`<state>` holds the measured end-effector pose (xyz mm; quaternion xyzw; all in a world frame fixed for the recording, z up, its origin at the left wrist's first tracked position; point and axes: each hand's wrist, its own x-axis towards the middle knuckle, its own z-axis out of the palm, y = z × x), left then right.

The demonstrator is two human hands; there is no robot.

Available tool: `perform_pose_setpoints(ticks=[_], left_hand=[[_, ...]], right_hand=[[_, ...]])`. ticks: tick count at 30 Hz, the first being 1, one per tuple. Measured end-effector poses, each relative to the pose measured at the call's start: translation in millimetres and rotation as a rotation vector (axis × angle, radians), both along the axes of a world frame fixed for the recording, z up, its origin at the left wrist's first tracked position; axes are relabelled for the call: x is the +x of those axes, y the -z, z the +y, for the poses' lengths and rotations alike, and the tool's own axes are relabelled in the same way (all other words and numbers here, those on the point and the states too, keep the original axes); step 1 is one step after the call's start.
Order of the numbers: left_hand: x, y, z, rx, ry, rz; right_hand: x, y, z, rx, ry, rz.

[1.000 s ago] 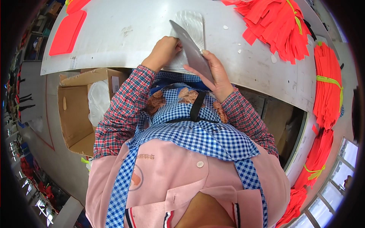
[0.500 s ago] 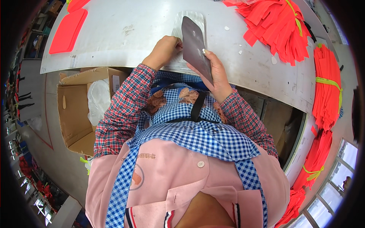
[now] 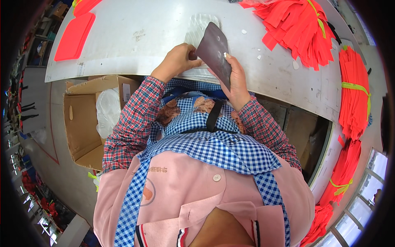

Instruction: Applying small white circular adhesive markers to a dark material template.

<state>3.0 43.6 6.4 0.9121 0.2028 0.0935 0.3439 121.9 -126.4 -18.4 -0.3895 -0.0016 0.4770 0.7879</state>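
While the right hand [image 3: 236, 78] grips a dark grey, flat, smooth panel with rounded corners [image 3: 215, 49], its thumb presses across the face and the other fingers pass behind. Something small and pale shows at the thumb's tip, too little to make out. The panel is raised and tilted above the table's near edge. Close to its left corner is the left hand [image 3: 177, 61], fingers curled in and thumb reaching toward the panel; I cannot tell whether they pinch anything.

Just beyond, partly hidden by the panel, a flat pile of clear, rounded plastic sheets [image 3: 202, 25] lies on the pale grey worktable [image 3: 131, 53]. The panel hangs on one hand's pinch, as I judge it, so a loosened thumb could let it slide off toward the blue-and-white checked apron [image 3: 205, 144]. A careless left knuckle could skew the slippery-looking pile, and one of the small white scraps [image 3: 296, 65] to the right might get caught between sheets if swept along.

Farther out sit a flat bright-red stack [image 3: 75, 37], a yellow-tied bundle of red strips [image 3: 294, 31], and an open brown cardboard box [image 3: 80, 127].
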Motion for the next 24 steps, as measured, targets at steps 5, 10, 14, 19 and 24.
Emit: perform_pose_setpoints(ticks=[5, 10, 14, 19, 24], left_hand=[[-1.4, 0.2, 0.8, -0.016, 0.062, 0.094], [-3.0, 7.9, -3.0, -0.006, 0.091, 0.097], [-5.8, 3.9, -11.6, 0.036, 0.127, -0.014], [-5.0, 17.8, -5.1, 0.207, 0.141, -0.119], [-0.7, 16.5, 18.0, 0.059, 0.063, -0.061]], right_hand=[[4.3, -9.0, -3.6, 0.003, -0.006, 0.0], [2.7, -4.9, 3.2, -0.009, -0.014, -0.017], [-2.3, -2.0, 8.8, 0.018, 0.026, -0.007], [-4.9, 7.3, 7.1, -0.053, 0.03, -0.033], [-4.8, 18.0, 7.7, -0.057, 0.064, -0.054]])
